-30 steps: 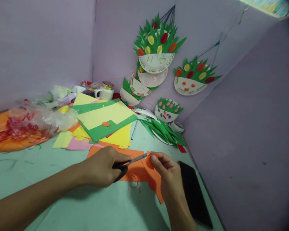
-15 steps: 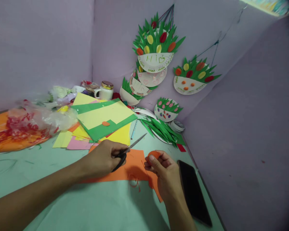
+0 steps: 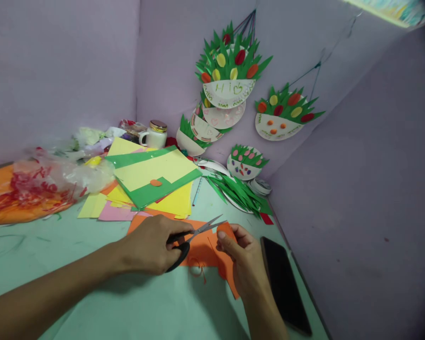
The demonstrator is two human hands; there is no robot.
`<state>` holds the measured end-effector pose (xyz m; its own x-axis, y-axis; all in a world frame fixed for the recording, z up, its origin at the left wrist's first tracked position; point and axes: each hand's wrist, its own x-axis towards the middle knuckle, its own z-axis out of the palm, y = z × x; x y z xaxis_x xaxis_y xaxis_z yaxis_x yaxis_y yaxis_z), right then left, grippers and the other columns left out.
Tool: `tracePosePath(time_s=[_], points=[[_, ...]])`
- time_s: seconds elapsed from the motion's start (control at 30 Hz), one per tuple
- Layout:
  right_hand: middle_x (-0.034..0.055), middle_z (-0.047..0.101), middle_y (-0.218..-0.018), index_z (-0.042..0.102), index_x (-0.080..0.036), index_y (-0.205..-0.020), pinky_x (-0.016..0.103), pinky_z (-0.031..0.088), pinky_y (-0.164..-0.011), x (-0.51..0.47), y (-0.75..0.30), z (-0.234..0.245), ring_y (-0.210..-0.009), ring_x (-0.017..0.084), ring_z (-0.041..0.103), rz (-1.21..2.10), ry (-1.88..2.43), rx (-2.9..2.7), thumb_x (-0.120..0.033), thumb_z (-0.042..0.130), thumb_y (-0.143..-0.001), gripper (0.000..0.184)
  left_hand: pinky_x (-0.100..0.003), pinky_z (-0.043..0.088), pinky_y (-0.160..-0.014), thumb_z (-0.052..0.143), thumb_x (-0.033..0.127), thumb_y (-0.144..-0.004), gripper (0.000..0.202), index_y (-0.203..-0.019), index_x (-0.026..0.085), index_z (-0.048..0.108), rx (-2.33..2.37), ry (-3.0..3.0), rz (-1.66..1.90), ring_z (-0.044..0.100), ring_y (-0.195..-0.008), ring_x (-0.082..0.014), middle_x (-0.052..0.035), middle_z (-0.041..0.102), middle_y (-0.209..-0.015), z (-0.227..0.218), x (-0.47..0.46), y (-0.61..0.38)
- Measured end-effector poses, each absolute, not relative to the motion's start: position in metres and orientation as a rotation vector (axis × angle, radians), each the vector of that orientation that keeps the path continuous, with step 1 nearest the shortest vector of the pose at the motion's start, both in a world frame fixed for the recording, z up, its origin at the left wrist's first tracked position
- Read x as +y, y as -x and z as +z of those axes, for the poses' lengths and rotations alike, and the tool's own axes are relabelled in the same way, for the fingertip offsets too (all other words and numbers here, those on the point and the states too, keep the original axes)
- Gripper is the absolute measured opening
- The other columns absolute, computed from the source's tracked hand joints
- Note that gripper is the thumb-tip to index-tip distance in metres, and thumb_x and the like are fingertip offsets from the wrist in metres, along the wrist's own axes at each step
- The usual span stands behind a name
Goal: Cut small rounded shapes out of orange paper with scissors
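My left hand (image 3: 156, 245) is wrapped around black-handled scissors (image 3: 202, 229), whose blades stand apart and point toward my right hand. In my right hand (image 3: 246, 252), a small piece of orange paper (image 3: 226, 230) is pinched between thumb and fingers. The scissor tips are right beside its upper left edge; whether they touch it I cannot tell. Beneath both hands lies an orange sheet (image 3: 203, 245) on the table, with a narrower orange strip (image 3: 230, 278) under my right hand. Thin curled orange offcuts (image 3: 197, 269) rest at the sheet's near edge.
A black phone (image 3: 285, 285) lies right of my right hand. Farther back are a stack of coloured paper (image 3: 145, 174) with an orange oval (image 3: 156, 182) on it, green paper leaves (image 3: 237, 191), a lidded mug (image 3: 156, 136) and plastic bags (image 3: 56, 177). Paper-plate baskets (image 3: 230, 92) hang on the wall.
The scissor blades have opened from shut, and my left hand has turned slightly, bringing them closer to the paper. The orange piece in my right hand has been turned and shows more surface.
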<state>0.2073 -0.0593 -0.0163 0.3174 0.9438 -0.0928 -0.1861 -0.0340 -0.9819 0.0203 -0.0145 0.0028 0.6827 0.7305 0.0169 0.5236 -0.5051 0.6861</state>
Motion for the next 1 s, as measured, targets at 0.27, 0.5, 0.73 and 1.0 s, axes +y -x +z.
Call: tracePosePath(time_s=[0.27, 0.5, 0.73, 1.0], points=[[-0.0034, 0.058, -0.049, 0.064, -0.014, -0.062, 0.019, 0.043, -0.047, -0.059, -0.205, -0.017, -0.045, 0.008, 0.052, 1.135, 1.244, -0.762, -0.028, 0.079, -0.052, 0.023, -0.018, 0.031, -0.052, 0.046, 0.02, -0.072, 0.028, -0.096, 0.024, 0.061, 1.022, -2.201, 0.521, 0.045, -0.056, -0.0089, 0.0051, 0.057, -0.064, -0.002, -0.013, -0.019], [-0.0048, 0.057, -0.048, 0.061, -0.014, -0.057, 0.017, 0.047, -0.046, -0.059, -0.206, -0.015, -0.045, 0.007, 0.051, 1.097, 1.166, -0.564, -0.028, 0.081, -0.05, 0.026, -0.017, 0.03, -0.049, 0.046, 0.022, -0.074, 0.013, -0.081, 0.022, 0.057, 0.933, -2.165, 0.464, 0.041, -0.054, -0.0082, 0.0058, 0.05, -0.061, -0.003, -0.015, -0.02], [-0.0048, 0.064, -0.056, 0.064, -0.015, -0.065, 0.012, 0.049, -0.049, -0.059, -0.189, -0.024, -0.05, 0.005, 0.058, 1.148, 1.041, -0.343, -0.026, 0.082, -0.051, 0.025, -0.018, 0.029, -0.049, 0.046, 0.019, -0.071, 0.005, -0.072, 0.021, 0.051, 0.961, -2.157, 0.483, 0.041, -0.053, -0.0083, 0.006, 0.047, -0.058, -0.014, -0.024, -0.028], [-0.0044, 0.069, -0.06, 0.064, -0.016, -0.067, 0.012, 0.052, -0.05, -0.063, -0.173, -0.029, -0.055, 0.007, 0.064, 1.302, 0.936, -0.216, -0.02, 0.083, -0.051, 0.025, -0.018, 0.029, -0.048, 0.046, 0.017, -0.068, 0.006, -0.07, 0.021, 0.05, 1.031, -2.147, 0.516, 0.043, -0.054, -0.0092, 0.0056, 0.05, -0.059, -0.016, -0.027, -0.032]])
